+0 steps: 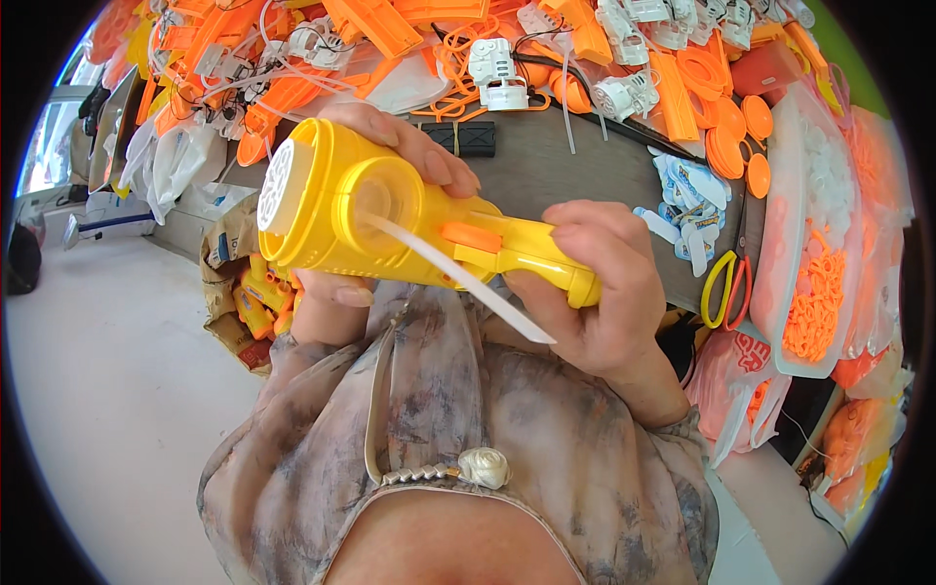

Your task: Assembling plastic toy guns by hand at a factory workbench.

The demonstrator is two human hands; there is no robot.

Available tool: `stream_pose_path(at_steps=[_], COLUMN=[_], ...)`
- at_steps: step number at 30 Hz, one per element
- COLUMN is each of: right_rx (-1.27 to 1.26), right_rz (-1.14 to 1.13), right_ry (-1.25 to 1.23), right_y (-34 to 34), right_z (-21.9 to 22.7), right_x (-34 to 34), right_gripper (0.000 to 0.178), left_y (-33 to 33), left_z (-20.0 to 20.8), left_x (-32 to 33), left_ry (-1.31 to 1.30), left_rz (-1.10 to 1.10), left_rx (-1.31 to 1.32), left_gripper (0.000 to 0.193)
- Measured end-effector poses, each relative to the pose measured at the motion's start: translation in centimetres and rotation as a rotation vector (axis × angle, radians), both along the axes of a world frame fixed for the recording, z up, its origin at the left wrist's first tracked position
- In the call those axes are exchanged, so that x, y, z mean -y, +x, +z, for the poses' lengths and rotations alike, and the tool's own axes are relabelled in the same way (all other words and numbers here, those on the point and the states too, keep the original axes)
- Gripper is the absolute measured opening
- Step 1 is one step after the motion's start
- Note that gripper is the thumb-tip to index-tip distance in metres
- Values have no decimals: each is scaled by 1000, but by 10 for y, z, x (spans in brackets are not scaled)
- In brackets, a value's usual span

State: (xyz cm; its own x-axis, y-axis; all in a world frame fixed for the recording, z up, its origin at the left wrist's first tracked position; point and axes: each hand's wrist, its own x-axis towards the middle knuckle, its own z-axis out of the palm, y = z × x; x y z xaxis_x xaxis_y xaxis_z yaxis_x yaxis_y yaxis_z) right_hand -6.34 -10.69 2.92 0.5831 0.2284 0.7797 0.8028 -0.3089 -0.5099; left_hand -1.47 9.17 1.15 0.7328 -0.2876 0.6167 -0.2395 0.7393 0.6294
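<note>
A yellow toy bubble gun (429,229) is held up before my chest, its front turned to the left. The white front piece (278,185) is full of small holes. From the round opening (380,210) in its side a thin whitish tube (468,280) sticks out and slants down to the right. My left hand (419,151) is closed round the body, fingers over the top and thumb below. My right hand (619,292) grips the handle, close to the orange trigger (472,237).
Orange toy parts (385,24) and white mechanisms (497,73) with wires heap along the table's (546,161) far side. On the right lie scissors (726,288), blue-and-white stickers (692,200) and a clear bin (770,283) of small parts. A bag of yellow toys (255,302) stands at left.
</note>
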Motion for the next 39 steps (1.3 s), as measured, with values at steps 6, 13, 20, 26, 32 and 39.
stream_pose_path(at_steps=[6,13,20,26,32,39], right_rx=[-208,-370,44,67,35,131], right_rz=[62,243,95,118,115,113], right_ry=[0,-53,-45,-2,-49,-94], right_y=[-8,-10,-1,5,-4,-5], right_z=[-7,-7,-5,-8,-7,-5], right_x=[9,23,10,10,1,-4], right_gripper=[59,76,54,55,57,58], left_y=[-5,-8,-4,-7,2,26], left_z=[-2,3,-7,-9,-22,-32], left_x=[1,-1,1,3,1,0], left_ry=[-14,27,-122,-107,-191,-254], left_rz=[59,7,-114,-105,-193,-399], left_rx=[-3,-23,-72,-69,-76,90], left_gripper=[83,81,83,82,84,84])
